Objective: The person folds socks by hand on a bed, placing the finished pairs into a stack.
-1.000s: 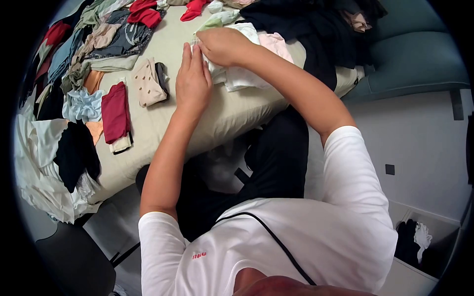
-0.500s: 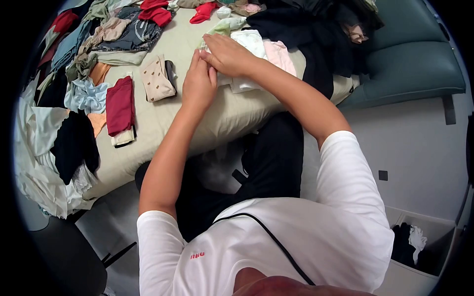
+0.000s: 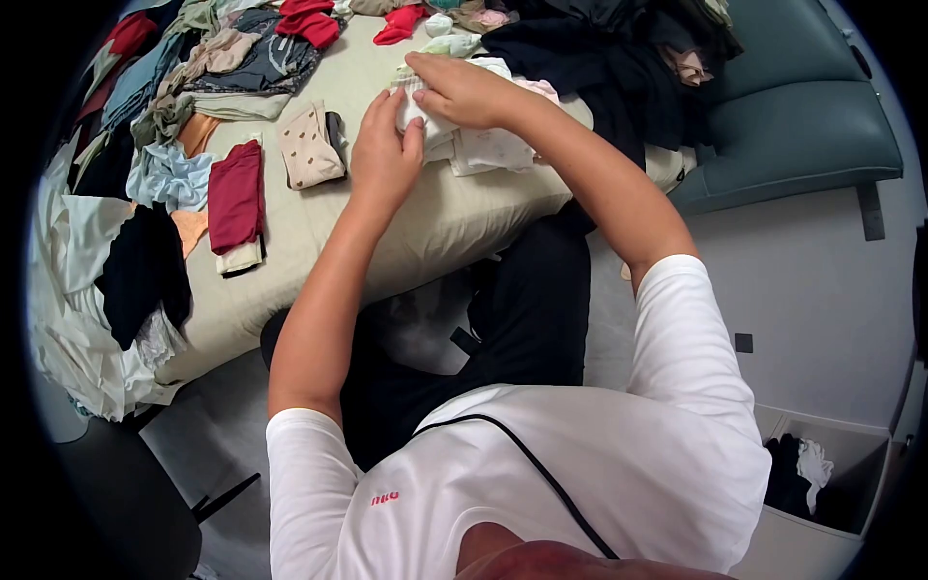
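Note:
On the bed, a small white garment (image 3: 414, 108) lies partly folded between my hands. My left hand (image 3: 385, 150) holds its left edge, thumb on top and fingers along the side. My right hand (image 3: 462, 92) comes over from the right with its fingers at the far edge and thumb on the cloth, covering part of it. Beside and under my right hand is a white patterned garment (image 3: 491, 153). A pale green cloth (image 3: 452, 44) sits just beyond. Left of my left hand rests a folded beige garment with brown spots (image 3: 311, 147).
A folded dark red garment (image 3: 236, 198) lies farther left. Heaped clothes (image 3: 246, 58) cover the bed's far left, and dark clothes (image 3: 599, 82) lie at the right by a dark teal padded backrest (image 3: 797, 116). A dark chair (image 3: 116, 503) and an open bin (image 3: 822, 483) stand lower down.
My hands, close together before, are now farther apart. The white garment between them shows more, and my right hand has shifted slightly up and right.

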`<state>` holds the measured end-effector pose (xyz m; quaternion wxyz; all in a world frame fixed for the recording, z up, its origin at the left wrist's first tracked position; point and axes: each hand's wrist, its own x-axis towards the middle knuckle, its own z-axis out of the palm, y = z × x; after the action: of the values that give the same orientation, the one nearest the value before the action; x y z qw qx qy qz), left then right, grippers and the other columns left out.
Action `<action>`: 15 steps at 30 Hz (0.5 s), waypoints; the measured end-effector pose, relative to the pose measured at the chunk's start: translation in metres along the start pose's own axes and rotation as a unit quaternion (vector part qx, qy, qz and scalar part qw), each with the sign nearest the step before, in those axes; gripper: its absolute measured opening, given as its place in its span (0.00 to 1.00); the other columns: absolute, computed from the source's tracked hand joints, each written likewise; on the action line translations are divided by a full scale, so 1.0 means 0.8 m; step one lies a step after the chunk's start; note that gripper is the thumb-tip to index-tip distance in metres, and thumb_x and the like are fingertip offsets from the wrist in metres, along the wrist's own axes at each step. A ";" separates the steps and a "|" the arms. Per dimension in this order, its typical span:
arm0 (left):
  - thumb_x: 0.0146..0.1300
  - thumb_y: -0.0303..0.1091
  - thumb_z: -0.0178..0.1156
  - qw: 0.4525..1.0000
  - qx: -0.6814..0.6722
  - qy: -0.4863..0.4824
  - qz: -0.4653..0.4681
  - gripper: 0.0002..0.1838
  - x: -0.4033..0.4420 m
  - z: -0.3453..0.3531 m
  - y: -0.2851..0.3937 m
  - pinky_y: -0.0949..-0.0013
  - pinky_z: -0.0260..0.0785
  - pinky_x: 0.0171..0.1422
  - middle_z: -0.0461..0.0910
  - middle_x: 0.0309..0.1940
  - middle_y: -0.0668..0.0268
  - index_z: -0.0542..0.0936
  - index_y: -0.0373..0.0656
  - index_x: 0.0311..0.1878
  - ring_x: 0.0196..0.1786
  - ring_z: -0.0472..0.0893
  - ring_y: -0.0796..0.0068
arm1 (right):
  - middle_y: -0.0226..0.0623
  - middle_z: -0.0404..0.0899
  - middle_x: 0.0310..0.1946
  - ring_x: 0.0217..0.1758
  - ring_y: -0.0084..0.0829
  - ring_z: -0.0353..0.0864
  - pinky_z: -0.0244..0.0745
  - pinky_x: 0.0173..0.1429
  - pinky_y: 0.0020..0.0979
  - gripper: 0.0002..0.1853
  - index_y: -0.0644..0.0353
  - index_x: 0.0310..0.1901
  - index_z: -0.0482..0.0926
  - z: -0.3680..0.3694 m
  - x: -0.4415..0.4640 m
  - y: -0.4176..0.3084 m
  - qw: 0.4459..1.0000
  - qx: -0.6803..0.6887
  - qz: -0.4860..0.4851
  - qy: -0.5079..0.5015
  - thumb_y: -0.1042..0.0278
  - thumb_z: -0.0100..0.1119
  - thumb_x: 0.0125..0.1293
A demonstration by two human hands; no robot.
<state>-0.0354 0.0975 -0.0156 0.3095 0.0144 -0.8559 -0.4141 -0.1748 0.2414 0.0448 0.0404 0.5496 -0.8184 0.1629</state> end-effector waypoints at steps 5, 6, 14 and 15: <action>0.74 0.41 0.65 1.000 0.003 0.015 0.005 0.27 -0.001 -0.004 0.002 0.55 0.69 0.77 0.76 0.71 0.43 0.79 0.39 0.71 0.73 0.77 0.45 | 0.63 0.68 0.76 0.82 0.55 0.66 0.60 0.85 0.45 0.35 0.76 0.76 0.64 -0.012 0.000 -0.004 1.000 -0.005 0.006 -0.017 0.55 0.53 0.79; 0.74 0.41 0.65 1.000 0.003 0.015 0.005 0.27 -0.001 -0.004 0.003 0.55 0.69 0.77 0.76 0.71 0.43 0.79 0.39 0.71 0.73 0.77 0.45 | 0.63 0.68 0.76 0.82 0.55 0.66 0.60 0.85 0.45 0.35 0.76 0.76 0.64 -0.012 0.000 -0.005 1.000 -0.005 0.007 -0.017 0.55 0.53 0.79; 0.72 0.42 0.67 1.000 -0.003 0.013 0.021 0.27 -0.001 -0.007 0.005 0.55 0.69 0.77 0.76 0.72 0.44 0.79 0.41 0.71 0.73 0.77 0.46 | 0.63 0.67 0.77 0.82 0.55 0.65 0.60 0.85 0.45 0.36 0.76 0.76 0.64 -0.018 -0.003 -0.006 1.000 -0.016 -0.001 -0.013 0.55 0.55 0.78; 0.72 0.42 0.67 1.000 -0.002 0.014 0.022 0.27 -0.001 -0.008 0.006 0.55 0.69 0.77 0.76 0.72 0.44 0.79 0.41 0.71 0.73 0.77 0.46 | 0.63 0.67 0.77 0.82 0.55 0.65 0.60 0.85 0.45 0.36 0.76 0.76 0.64 -0.017 -0.003 -0.005 1.000 -0.017 -0.002 -0.012 0.55 0.55 0.78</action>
<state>-0.0303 0.0965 -0.0094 0.3308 0.0008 -0.8505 -0.4090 -0.1717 0.2469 0.0582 0.0403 0.5521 -0.8205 0.1426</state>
